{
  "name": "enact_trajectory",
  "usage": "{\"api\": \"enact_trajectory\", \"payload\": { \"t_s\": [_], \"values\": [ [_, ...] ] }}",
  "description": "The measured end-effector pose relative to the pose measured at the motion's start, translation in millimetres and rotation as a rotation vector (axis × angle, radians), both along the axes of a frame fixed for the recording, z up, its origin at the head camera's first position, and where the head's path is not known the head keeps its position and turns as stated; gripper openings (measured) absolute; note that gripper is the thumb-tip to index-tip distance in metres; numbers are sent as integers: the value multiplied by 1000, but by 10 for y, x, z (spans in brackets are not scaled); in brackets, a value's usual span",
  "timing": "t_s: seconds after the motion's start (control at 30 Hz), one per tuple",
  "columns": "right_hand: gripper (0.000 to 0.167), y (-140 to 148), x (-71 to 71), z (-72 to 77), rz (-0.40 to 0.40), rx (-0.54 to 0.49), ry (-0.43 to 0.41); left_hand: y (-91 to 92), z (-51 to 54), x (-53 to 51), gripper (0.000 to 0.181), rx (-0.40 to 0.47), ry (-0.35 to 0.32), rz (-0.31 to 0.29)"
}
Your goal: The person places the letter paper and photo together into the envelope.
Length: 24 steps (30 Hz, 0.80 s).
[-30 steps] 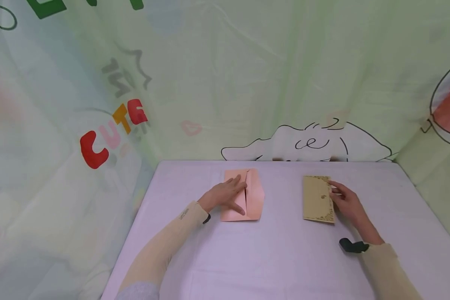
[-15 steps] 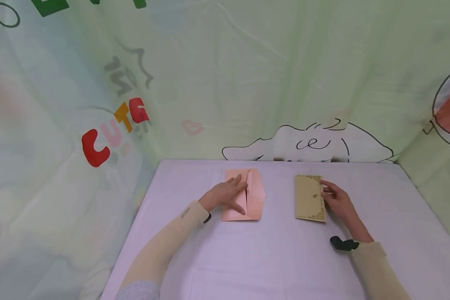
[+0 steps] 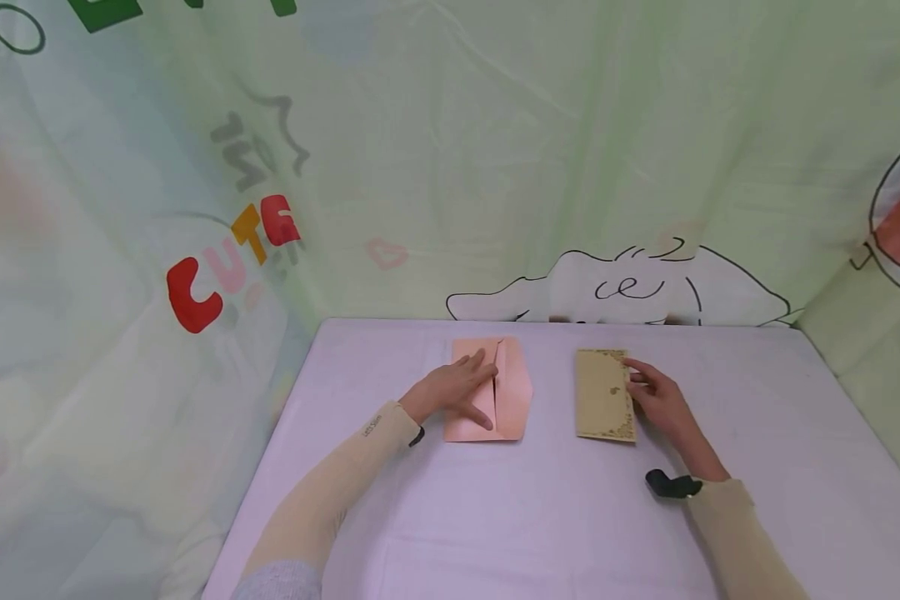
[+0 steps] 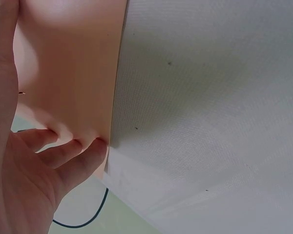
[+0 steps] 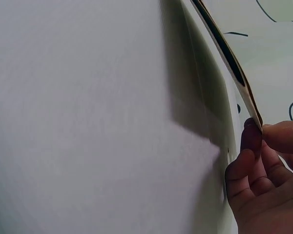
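A pink envelope [image 3: 515, 392] lies on the table, its pointed flap spread out to the right. My left hand [image 3: 453, 390] rests on it with the fingers spread, and in the left wrist view the fingertips [image 4: 98, 146] press into the pink paper. To the right is a tan folded card [image 3: 598, 396] with a dark ornamental border and a small motif. My right hand [image 3: 662, 404] pinches the card's right edge between thumb and fingers. In the right wrist view the card [image 5: 229, 56] appears edge-on, its layers slightly parted and raised off the cloth.
A pale lilac cloth [image 3: 540, 517] covers the table. Behind it hangs a green curtain [image 3: 495, 167] with printed drawings, and more printed curtain [image 3: 120, 417] runs along the left side. A dark strap [image 3: 671, 485] sits at my right wrist.
My right hand has moved left with the card, bringing it nearer to the envelope. The left hand stays in place on the envelope.
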State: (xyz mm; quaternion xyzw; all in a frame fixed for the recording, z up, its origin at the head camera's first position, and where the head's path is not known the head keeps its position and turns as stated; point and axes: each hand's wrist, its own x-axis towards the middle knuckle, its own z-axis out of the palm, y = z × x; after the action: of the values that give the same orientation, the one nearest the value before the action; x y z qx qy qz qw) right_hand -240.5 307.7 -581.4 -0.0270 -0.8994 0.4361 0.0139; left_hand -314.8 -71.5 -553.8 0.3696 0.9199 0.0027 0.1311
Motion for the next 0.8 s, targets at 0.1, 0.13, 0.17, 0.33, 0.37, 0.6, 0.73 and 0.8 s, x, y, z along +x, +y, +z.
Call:
{"api": "enact_trajectory", "payload": {
  "t_s": [0.1,0.13,0.17,0.33,0.37,0.6,0.73,0.8],
  "values": [
    [49,-41,-8,6,7,-7,2,3,2,0,94,2,0,-1],
    [49,-54,-9,8,10,-7,2,5,4,2,94,3,1,-1],
    [49,-65,-9,11,12,-8,3,6,8,5,94,3,3,-1],
    [49,-135,-14,30,17,-18,1,6,12,9,95,-7,5,0],
    [49,-149,-19,33,18,-23,1,4,12,7,95,-9,6,0],
    [48,-225,-64,39,51,-50,30,4,13,-1,95,-9,2,2],
    [48,-257,-90,31,58,-77,44,3,8,-4,93,1,2,0],
    [48,-280,-100,30,61,-94,45,1,-2,-7,92,0,6,-2]
  ]
}}
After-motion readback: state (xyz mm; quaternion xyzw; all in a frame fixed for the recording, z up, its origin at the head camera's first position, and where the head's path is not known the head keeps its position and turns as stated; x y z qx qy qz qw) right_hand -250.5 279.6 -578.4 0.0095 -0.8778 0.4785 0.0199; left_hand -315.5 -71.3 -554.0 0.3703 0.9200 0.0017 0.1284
